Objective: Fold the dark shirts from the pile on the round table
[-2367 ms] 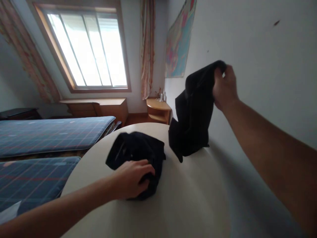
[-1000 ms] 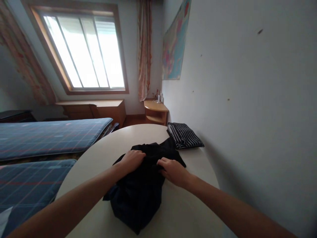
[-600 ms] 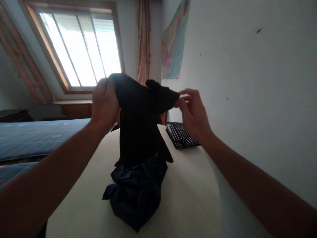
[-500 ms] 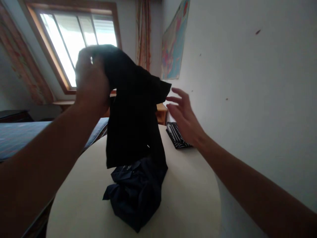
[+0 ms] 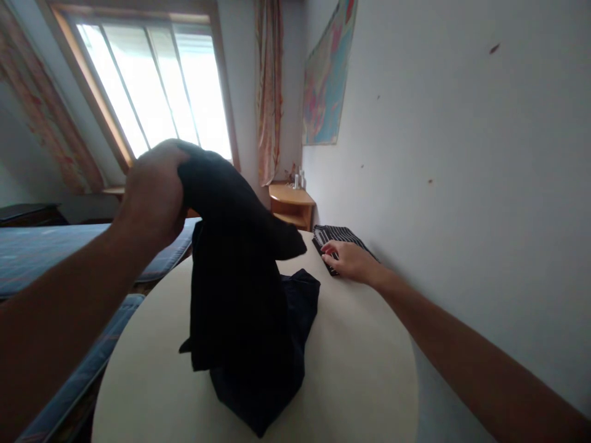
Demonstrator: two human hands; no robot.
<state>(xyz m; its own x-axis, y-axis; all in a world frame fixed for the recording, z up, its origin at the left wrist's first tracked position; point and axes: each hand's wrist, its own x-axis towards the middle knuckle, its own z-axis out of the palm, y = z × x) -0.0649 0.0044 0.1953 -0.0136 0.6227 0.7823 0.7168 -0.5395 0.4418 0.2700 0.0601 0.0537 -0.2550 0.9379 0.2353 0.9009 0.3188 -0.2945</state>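
My left hand (image 5: 152, 191) is closed on the top of a black garment (image 5: 235, 271) and holds it up over the round white table (image 5: 360, 369). The cloth hangs down in front of a second dark garment (image 5: 295, 320) that lies bunched on the table. My right hand (image 5: 348, 258) reaches to the far side of the table. Its fingers lie on a folded black-and-white striped cloth (image 5: 339, 235) beside the wall; whether they grip it is hidden.
The white wall (image 5: 462, 154) runs close along the table's right side. Blue checked mattresses (image 5: 41, 258) lie to the left, below a bright window (image 5: 157, 92). A small wooden corner shelf (image 5: 289, 200) stands behind the table, with a map (image 5: 327, 80) above it.
My left hand has lifted the black garment off the pile and now holds it lower than half a second ago. My right hand let go of it and dropped onto the striped cloth.
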